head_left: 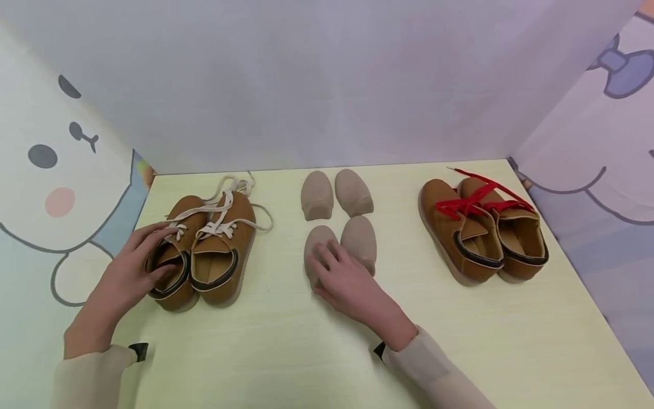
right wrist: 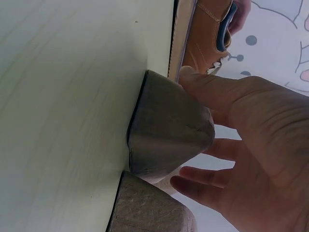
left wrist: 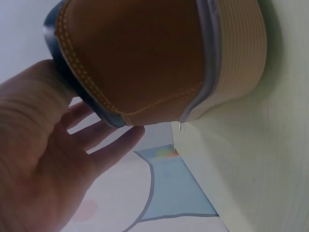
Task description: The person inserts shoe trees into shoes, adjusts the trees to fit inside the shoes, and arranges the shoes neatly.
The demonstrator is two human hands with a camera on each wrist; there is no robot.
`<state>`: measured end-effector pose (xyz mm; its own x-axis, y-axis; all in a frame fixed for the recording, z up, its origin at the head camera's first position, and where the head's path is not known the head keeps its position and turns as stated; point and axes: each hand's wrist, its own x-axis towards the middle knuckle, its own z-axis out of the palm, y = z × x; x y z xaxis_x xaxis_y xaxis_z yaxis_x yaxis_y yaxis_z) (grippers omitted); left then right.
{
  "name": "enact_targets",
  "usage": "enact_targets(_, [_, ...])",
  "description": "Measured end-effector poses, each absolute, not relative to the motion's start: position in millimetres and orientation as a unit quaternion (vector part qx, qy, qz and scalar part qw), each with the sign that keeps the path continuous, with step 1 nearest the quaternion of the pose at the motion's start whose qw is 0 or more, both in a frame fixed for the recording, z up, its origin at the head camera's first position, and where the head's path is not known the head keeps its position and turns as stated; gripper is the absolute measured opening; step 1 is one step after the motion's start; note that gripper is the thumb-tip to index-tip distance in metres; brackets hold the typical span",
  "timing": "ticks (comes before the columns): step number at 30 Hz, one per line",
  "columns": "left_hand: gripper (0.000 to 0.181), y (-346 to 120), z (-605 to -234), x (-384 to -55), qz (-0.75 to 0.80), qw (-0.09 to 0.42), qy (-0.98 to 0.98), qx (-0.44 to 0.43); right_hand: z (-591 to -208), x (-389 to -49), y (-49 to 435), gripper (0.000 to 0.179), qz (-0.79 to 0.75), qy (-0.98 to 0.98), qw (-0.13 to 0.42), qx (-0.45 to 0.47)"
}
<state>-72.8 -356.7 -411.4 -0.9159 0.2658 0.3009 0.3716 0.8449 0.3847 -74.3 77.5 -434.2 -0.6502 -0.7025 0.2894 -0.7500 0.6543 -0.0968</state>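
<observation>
A pair of brown shoes with white laces stands at the left of the table. My left hand (head_left: 130, 270) is at the left shoe (head_left: 174, 292) of this pair, thumb at its opening, fingers spread along the outer side; the left wrist view shows the shoe's heel (left wrist: 140, 58) close up. Mid-table lie several taupe, toe-shaped shoe inserts. Over the near left insert (head_left: 314, 272) is my right hand (head_left: 352, 284). In the right wrist view, the thumb is beside this insert (right wrist: 169, 128) and the fingers are spread around its other side; firm contact cannot be told.
A second pair of brown shoes (head_left: 472, 238) with red laces (head_left: 470, 201) stands at the right. Two inserts (head_left: 317, 196) lie behind the near ones, and another insert (head_left: 360, 241) sits beside the right hand. Cartoon-printed cloth (head_left: 66, 159) borders the pale table (head_left: 286, 352).
</observation>
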Motion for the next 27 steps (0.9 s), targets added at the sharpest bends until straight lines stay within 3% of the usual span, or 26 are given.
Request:
enact_targets(20, [0.067,-359.4,-402.7,-74.9,-0.205,0.088,-0.964,-0.146,-438.4,-79.3,76.4,0.058,0.095,-0.913,0.116,0.378])
enact_targets(27, [0.060,-357.9,-402.2,-73.7,-0.234,0.061,-0.962,-0.130,-438.3,-80.2,78.2,0.050,0.083,-0.911,0.113,0.388])
